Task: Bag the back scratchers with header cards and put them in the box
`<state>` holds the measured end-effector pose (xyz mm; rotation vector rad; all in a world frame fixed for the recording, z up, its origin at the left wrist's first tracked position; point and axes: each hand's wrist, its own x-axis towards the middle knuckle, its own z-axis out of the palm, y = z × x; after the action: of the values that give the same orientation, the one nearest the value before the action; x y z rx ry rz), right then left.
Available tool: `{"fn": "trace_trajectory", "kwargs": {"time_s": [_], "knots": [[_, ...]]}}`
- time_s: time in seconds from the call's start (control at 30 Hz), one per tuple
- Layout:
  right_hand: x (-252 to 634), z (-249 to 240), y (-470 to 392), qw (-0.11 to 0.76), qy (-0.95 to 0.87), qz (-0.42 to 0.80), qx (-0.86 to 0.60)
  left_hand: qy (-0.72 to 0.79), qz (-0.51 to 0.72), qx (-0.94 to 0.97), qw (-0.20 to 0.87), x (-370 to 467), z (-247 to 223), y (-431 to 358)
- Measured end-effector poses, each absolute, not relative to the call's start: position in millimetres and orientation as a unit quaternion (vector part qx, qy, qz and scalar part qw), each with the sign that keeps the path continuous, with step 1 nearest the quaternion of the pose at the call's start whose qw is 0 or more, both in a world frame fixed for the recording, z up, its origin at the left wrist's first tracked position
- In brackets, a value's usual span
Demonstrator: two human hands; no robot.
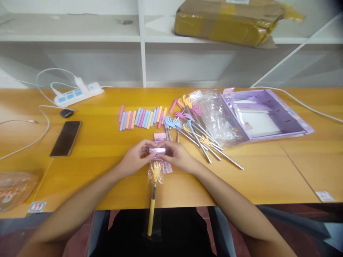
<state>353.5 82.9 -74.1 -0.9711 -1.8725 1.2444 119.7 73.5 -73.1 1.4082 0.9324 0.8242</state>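
Note:
Both of my hands are at the middle of the table near its front. My left hand [138, 155] and my right hand [177, 156] pinch the two ends of a small shiny purple card [157, 151] between thumbs and fingers. Below the card hangs a clear plastic bag [160, 178], its top at my fingers. Inside it lies a yellow back scratcher [151, 216] with a hand-shaped head, metal rod and yellow handle, reaching past the table edge over my lap. Pink printed cards [160, 136] lie behind and partly under my hands.
Behind lie several pastel handle tubes [142, 118] in a row. Several hand-headed metal rods [198, 130] are piled to the right, beside clear bags [217, 117] and a purple box [270, 114]. A phone [65, 138] and power strip [80, 94] lie left.

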Motion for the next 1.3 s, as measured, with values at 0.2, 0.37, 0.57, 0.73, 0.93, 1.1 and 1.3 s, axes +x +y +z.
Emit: {"fn": "trace_trajectory", "kwargs": {"time_s": [0.2,0.37,0.57,0.73,0.93,1.1,1.3], "knots": [[358,-53,87,0.367,-0.680,0.529,-0.351,0.361,0.199,0.604,0.682,117,-68,77],[346,-44,46,0.271,-0.633,0.611,-0.391,0.403,0.329,0.529,0.671,111,-60,83],[360,-32,7,0.263,-0.638,0.589,-0.420,0.326,0.434,0.472,0.695,110,-58,85],[491,28,71,0.406,-0.636,0.178,-0.632,0.252,0.399,0.508,0.721,113,-62,82],[631,23,163,0.227,-0.556,-0.041,-0.799,0.274,0.391,0.510,0.716,111,-71,84],[643,-38,199,0.160,-0.571,0.026,-0.805,0.283,0.385,0.510,0.715,110,-72,85],[649,-72,206,0.175,-0.567,0.021,-0.804,0.289,0.369,0.520,0.714,109,-74,85]]}}
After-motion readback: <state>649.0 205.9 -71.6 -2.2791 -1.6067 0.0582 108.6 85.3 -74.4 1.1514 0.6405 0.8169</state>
